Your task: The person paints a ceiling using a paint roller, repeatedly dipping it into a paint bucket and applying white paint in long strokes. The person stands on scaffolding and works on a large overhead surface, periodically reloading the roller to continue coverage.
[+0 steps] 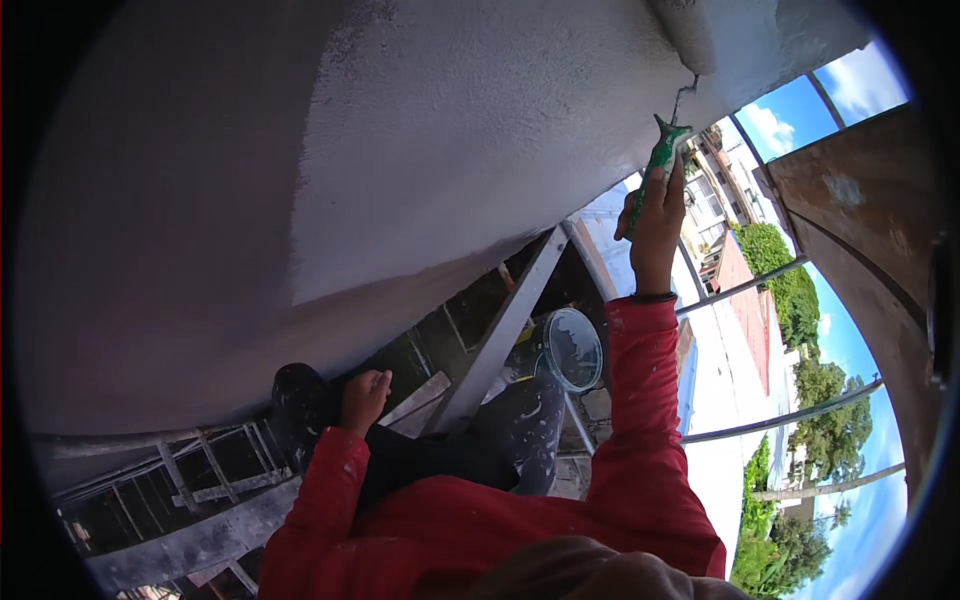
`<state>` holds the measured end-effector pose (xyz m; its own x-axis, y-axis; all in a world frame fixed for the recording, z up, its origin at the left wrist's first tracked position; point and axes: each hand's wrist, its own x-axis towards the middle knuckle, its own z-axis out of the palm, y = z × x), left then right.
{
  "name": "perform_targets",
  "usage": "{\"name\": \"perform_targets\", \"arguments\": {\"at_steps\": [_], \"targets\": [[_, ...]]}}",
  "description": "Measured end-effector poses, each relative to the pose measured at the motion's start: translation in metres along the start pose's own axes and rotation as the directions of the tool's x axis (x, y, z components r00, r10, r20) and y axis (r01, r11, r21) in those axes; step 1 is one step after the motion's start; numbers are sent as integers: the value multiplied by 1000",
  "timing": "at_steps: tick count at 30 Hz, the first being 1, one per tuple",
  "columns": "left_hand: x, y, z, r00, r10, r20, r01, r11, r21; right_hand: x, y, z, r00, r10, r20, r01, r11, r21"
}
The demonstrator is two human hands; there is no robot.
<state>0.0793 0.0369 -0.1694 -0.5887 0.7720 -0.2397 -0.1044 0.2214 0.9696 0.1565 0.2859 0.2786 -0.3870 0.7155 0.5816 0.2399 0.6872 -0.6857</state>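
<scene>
My right hand (657, 215) is raised and wrapped around the green handle (660, 155) of a paint roller. The handle's bent wire leads up to the roller sleeve (687, 38), which lies against the large wall (450, 130). A lighter, wet-looking coat covers the wall's upper right, ending in a sharp edge against the darker part. Low beside my knee is my left hand (365, 402), its fingers loosely curled with nothing visible in them. Below my right forearm stands a paint bucket (573, 350) with grey paint inside.
A diagonal beam (505, 330) runs between the wall and the bucket. Scaffold planks (200, 540) and ladder-like bars (210, 465) lie at the lower left. Metal rails (790, 425) cross the open right side, beyond which rooftops and trees show. A rusty panel (860, 200) stands at the far right.
</scene>
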Motion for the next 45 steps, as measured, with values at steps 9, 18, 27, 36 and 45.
{"name": "perform_targets", "arguments": {"at_steps": [9,18,27,36,45], "targets": [[-4,11,-10,1000,-2,18,0,994,110,-120,96,63,962,224,155,-250,951,180],[0,40,15,996,57,61,-61,996,71,-222,183,114,968,165,187,-160,986,-41],[74,94,92,959,157,237,-69,937,-343,-278,218,120,917,250,310,-241,968,-68],[45,95,93,970,226,89,-196,945,-262,-291,202,105,929,129,348,-140,990,8],[46,93,72,980,170,108,-141,962,-235,-288,182,113,870,218,442,-219,974,-49]]}}
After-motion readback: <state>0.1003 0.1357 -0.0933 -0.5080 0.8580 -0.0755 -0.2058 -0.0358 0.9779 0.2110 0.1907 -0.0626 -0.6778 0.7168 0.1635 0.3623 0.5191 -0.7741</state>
